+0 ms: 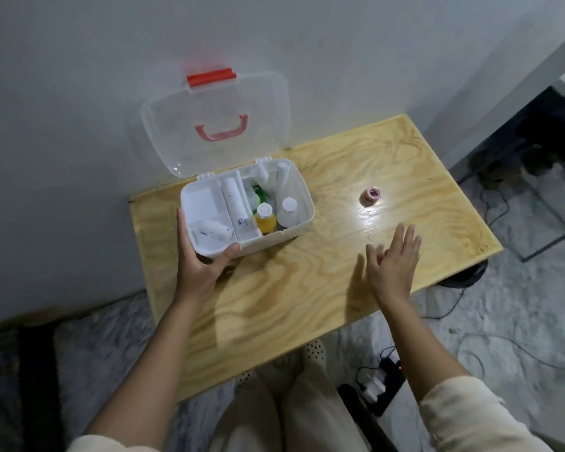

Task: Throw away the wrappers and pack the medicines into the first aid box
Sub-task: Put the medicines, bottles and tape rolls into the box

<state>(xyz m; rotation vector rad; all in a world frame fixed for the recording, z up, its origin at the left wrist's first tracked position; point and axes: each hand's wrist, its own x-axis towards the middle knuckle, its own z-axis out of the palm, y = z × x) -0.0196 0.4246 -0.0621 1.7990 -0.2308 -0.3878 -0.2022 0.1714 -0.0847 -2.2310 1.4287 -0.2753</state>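
Note:
A white first aid box [302, 203] stands open at the back left of the wooden table [307, 288], its clear lid [216, 125] with red latch and handle leaning on the wall. Inside are a yellow bottle [265, 218], a white bottle [288, 210], white tubes and a flat packet. My left hand [199, 256] grips the box's front left corner. My right hand [393, 261] hovers over the table with fingers spread and holds nothing. A small red-and-white roll [371, 194] sits alone on the table, beyond my right hand.
The white wall rises directly behind the table. A power strip [384, 380] with cables lies on the floor under the table's near right edge. Dark furniture and more cables stand at the far right. My legs are below the near edge.

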